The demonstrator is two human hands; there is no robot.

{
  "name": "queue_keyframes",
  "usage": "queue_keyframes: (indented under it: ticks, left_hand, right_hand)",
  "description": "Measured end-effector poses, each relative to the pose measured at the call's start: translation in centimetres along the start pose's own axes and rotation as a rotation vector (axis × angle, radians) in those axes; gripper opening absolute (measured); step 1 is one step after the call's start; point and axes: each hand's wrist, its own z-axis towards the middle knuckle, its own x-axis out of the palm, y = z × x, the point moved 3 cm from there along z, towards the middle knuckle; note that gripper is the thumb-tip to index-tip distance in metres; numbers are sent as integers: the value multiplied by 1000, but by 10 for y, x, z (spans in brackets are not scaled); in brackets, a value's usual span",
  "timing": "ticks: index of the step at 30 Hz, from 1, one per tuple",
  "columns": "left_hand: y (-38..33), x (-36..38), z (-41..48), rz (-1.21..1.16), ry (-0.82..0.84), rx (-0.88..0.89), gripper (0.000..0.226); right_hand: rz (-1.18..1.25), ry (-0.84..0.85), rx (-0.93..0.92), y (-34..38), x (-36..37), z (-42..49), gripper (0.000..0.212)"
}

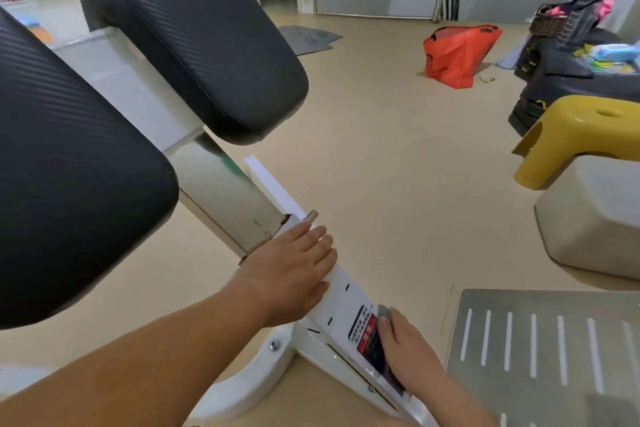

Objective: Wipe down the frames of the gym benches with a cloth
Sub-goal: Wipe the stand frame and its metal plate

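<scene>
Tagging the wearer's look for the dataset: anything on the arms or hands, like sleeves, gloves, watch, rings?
Both forearms are bare as far as the frame shows, with no sleeve edge in view. The left hand and right hand wear no gloves. No watch, band or ring is visible on either.

The left hand (294, 274) lies flat, fingers together, on the white frame beam (277, 191) of the bench, just below a small metal pin (310, 215). Lower on the same beam, the right hand (408, 347) presses what looks like a grey cloth (384, 314) against the red-and-black warning label (367, 333). Two black pads (180, 42) rise on the left. An orange bag (457, 52) and a yellow stool (581, 135) stand on the beige floor (381, 149).
</scene>
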Motion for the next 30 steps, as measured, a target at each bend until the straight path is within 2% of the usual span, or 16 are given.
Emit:
queue_keyframes:
  ticks: [3,7,9,14,18,19,21,23,27,28,30]
  left_hand:
    - [0,9,5,75,6,-10,56]
    - [-1,15,7,66,12,-9,65]
    - [0,13,6,84,32,-17,67]
    - [-29,5,8,76,55,-108,61]
    - [-65,19,21,32,126,-30,63]
    - [-69,23,24,49,137,-24,65]
    - [-70,29,27,81,126,-40,67]
    - [-70,33,29,84,94,-47,67]
    - [-72,34,27,52,61,-56,66]
    - [-73,34,26,45,56,-58,66]
    - [-73,36,26,29,49,-57,66]
  right_hand:
    - [-1,-70,-89,32,0,3,40]
    - [-31,-237,-250,64,10,0,57]
    - [16,-242,-260,51,16,-1,63]
    - [16,-177,-138,-22,27,-13,65]
    - [25,-134,79,-103,34,-27,55]
    - [40,-129,124,-117,34,-29,59]
    - [47,-141,153,-125,36,-23,79]
    - [59,-150,119,-116,38,-13,92]
    - [88,-229,-30,-66,36,-8,54]
    - [99,-236,-75,-55,35,-7,48]
    - [131,-258,-115,-42,32,-8,56]
